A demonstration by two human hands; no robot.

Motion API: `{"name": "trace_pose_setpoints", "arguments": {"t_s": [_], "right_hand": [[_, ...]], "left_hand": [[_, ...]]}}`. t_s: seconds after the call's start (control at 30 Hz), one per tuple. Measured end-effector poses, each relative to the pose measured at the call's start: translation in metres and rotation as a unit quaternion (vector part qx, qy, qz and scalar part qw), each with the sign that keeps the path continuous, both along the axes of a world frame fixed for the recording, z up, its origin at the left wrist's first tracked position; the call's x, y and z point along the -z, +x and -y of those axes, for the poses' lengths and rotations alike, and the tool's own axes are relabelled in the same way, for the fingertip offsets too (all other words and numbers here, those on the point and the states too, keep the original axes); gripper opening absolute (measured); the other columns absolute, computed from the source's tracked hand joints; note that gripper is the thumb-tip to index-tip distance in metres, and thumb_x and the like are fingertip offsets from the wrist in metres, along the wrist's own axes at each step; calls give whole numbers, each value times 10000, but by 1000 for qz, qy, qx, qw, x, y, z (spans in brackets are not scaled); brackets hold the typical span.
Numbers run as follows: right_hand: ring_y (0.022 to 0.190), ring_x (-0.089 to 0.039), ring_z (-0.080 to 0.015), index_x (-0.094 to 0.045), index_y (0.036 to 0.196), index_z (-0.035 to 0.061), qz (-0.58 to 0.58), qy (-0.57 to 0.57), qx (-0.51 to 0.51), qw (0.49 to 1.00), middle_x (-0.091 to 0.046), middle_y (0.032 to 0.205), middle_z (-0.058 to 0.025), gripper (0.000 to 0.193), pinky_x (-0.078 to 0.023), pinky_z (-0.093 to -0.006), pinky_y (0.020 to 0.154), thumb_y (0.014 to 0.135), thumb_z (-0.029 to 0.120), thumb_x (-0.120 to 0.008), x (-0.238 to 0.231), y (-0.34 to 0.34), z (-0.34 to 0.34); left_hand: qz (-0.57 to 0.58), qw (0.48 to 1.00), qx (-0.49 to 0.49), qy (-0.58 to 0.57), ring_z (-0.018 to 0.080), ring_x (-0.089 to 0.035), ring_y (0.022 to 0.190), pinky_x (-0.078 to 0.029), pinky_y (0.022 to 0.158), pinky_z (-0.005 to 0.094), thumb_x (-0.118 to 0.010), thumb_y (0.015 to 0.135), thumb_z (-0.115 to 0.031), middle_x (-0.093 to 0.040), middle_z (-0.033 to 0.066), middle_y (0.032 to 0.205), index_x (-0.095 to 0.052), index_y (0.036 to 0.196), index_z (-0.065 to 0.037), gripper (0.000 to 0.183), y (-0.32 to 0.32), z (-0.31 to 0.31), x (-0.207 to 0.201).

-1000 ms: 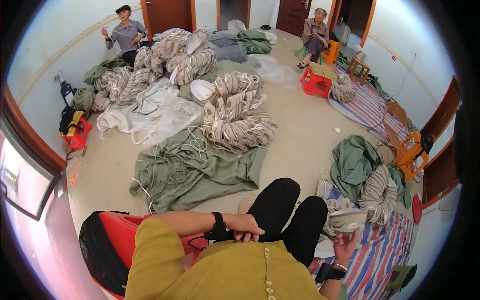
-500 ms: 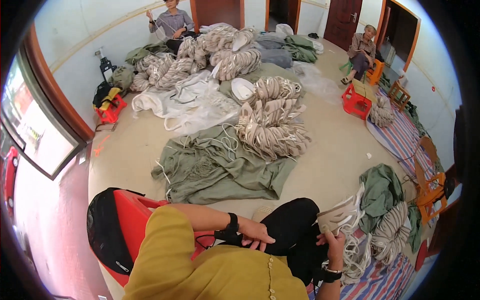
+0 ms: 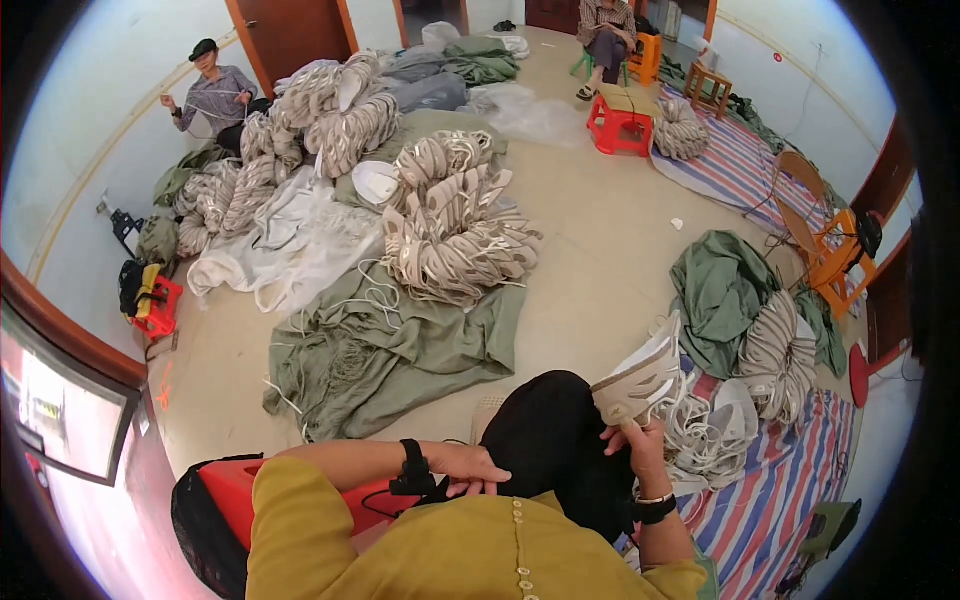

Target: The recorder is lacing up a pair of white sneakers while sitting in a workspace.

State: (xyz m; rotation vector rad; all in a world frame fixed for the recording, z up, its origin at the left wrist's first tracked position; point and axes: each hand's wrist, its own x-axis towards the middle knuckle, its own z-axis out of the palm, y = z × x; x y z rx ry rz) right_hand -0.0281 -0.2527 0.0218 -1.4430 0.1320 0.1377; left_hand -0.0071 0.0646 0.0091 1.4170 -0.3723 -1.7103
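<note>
The right hand (image 3: 636,440) grips a beige shoe upper (image 3: 632,390), near right — apparently a picking-up step — and the left hand (image 3: 474,468), grip unclear, probably must join it.

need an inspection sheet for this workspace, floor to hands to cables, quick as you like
Surface: pale floor, striped sheet at lower right.
Job's things: beige-and-white piece, raised; loose pale pieces on the sheet.
Clutter: rumpled green cloth, beige bundle at its far edge.
Hands: right hand grips the raised piece; left hand at the lap, nothing seen in it.
Cables: thin black cable near the left wrist.
Surroundings: two seated people, red stool.
</note>
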Motion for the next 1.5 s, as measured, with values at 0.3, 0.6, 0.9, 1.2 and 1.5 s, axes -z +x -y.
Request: {"name": "trace_pose_setpoints", "arguments": {"t_s": [0.3, 0.6, 0.9, 1.2, 1.5], "right_hand": [[509, -593, -135, -626, 937, -29, -6, 5, -17, 1000, -649, 720, -111, 257, -463, -224, 466, 899, 216, -555, 7, 0, -5], [496, -592, -110, -626, 766, 4, -24, 10, 0, 1000, -630, 650, -60, 365, -445, -219, 456, 908, 326, -528, 2, 18, -21], [505, -621, -168, -613, 761, -19, 37, -129, 1, 991, -617, 604, -96, 450, -477, -279, 489, 820, 427, -622, 4, 22, -29], [577, -591, -377, -567, 648, 8, 347, -359, -6, 866, -551, 569, -195, 498, -455, -419, 507, 771, 487, -630, -68, 13, -101], [585, -595, -383, -565, 734, 12, 359, -430, -130, 818, -567, 581, -184, 431, -469, -441, 527, 815, 434, -596, -58, -6, -115]], "left_hand": [[-16, 1000, -21, 6, 101, -510, 408, -437, 429, 217, -366, 957, -505, -649, 82, 636, -679, 940, 42, 631, -1, -1, -5], [-14, 997, -57, 41, 118, -521, 392, -421, 396, 225, -381, 973, -404, -634, 94, 584, -669, 881, 63, 557, 4, -8, 4], [67, 991, -109, 36, 153, -534, 386, -437, 383, 243, -423, 962, -394, -622, 114, 573, -659, 796, 64, 541, -9, -7, 0], [259, 940, -222, 7, 165, -634, 677, -512, 613, 262, -482, 936, -283, -649, 106, 806, -609, 1001, 18, 333, 13, -14, -16], [305, 843, -418, -145, 177, -534, 1075, -459, 880, 312, -561, 868, -147, -529, 88, 1188, -420, 1234, -9, 415, -7, -1, -39]]}}
